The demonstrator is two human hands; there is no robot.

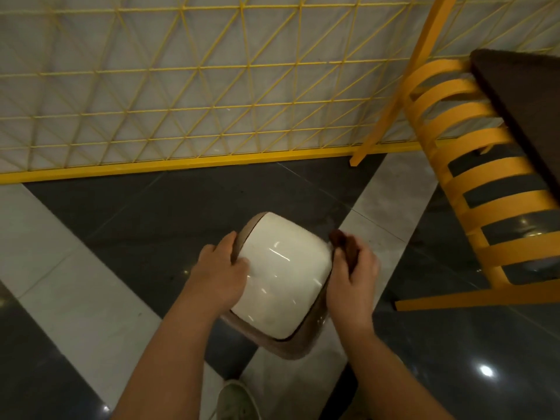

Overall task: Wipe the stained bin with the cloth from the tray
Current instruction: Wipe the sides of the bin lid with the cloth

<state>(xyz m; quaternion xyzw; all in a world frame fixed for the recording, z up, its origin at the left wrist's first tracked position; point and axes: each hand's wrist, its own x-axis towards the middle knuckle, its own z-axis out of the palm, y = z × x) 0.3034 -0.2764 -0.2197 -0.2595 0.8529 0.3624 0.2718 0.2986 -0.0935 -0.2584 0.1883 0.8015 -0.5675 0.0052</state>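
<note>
A bin point(281, 277) with a glossy white lid and a brown rim stands on the floor in the middle of the head view. My left hand point(219, 269) grips the bin's left rim, thumb over the edge and fingers on the lid. My right hand point(353, 278) holds a dark brown cloth point(344, 247) bunched against the bin's right side. Most of the cloth is hidden inside my fingers. No stain is plain on the lid from here.
A yellow slatted chair point(472, 189) stands close on the right, beside a dark table edge point(527, 98). A yellow mesh partition point(181, 95) runs behind the bin. The floor has dark and pale tiles. My shoe point(238, 400) is just below the bin.
</note>
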